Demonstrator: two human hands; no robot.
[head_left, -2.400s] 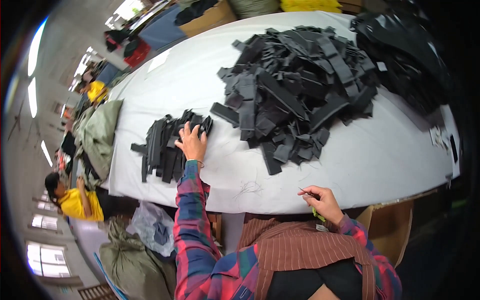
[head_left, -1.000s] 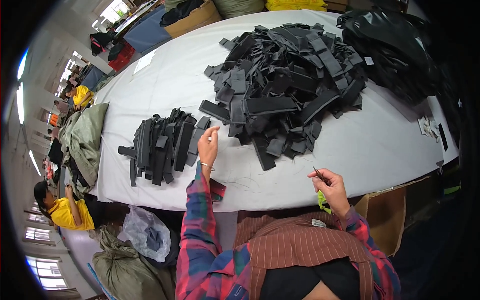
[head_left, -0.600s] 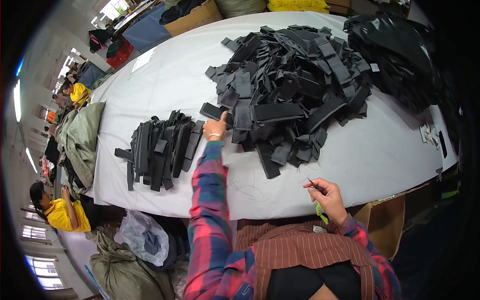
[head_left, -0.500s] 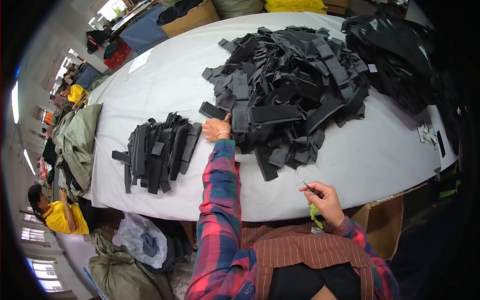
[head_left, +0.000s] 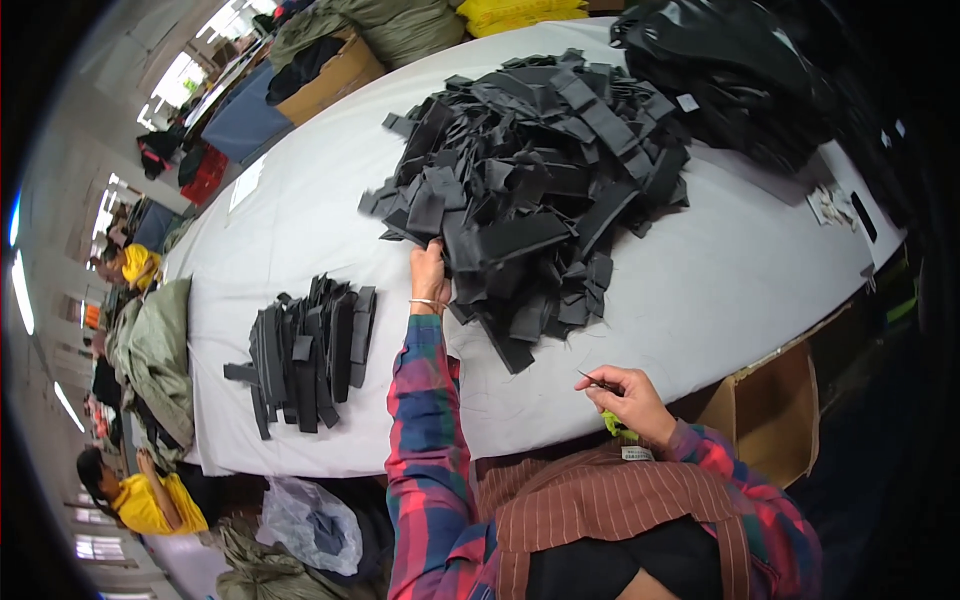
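Observation:
A large heap of dark grey fabric strips (head_left: 540,170) covers the middle of the white table. At the heap's near left edge my left hand (head_left: 428,278) is closed on a dark fabric strip (head_left: 455,243); its fingertips are partly hidden there. My right hand (head_left: 632,400) is held by the table's near edge, closed round small dark thread snips (head_left: 600,383) whose thin point sticks out to the left. Yellow-green material (head_left: 617,427) hangs below that hand. Left of my left forearm lies a smaller group of strips (head_left: 305,350), laid roughly side by side.
Black plastic-wrapped goods (head_left: 720,80) lie at the far right of the table (head_left: 255,245). An open cardboard box (head_left: 775,415) stands below its right edge. Olive sacks (head_left: 155,340) rest on the left, where a person in yellow (head_left: 150,500) sits. Loose threads lie near the heap.
My left hand has gone from lying beside the heap to gripping a strip at its edge. The view has shifted and turned a little; the right hand still holds the snips.

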